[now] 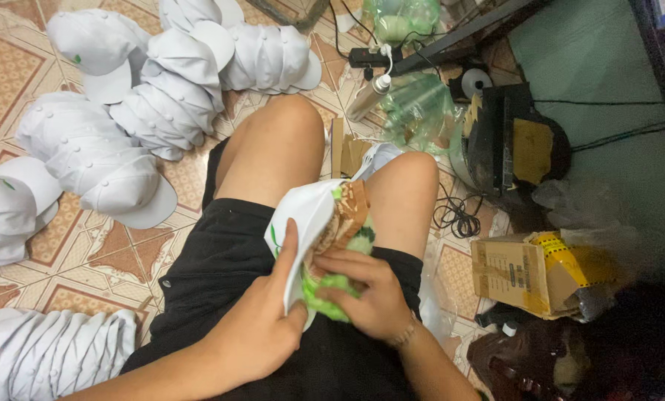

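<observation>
— Two hands on one cap: your left hand (262, 327) grips the white cap (310, 215) by its near edge, thumb laid up along the fabric, and your right hand (370, 289) is closed round the green and brown stuffing (347, 245) at the cap's opening. Is that how you have it?

— Yes. The cap sits in your lap, between your knees, above the black shorts (221, 267).

— Then keep your left thumb flat where it is, so the crown stays stretched and does not crease. I judge the fabric is soft and folds easily under a pinch.

— And the right hand?

— Work with your fingertips rather than your whole fist; the brown part looks stiff and could catch on the rim. Whether the stuffing is going in or coming out, I cannot tell.

— Anything around you to mind?

— Rows of stacked white caps (154, 96) lie on the tiled floor (5, 82) to your left, a cardboard box (518, 275) to your right. Keep your elbows in.
</observation>
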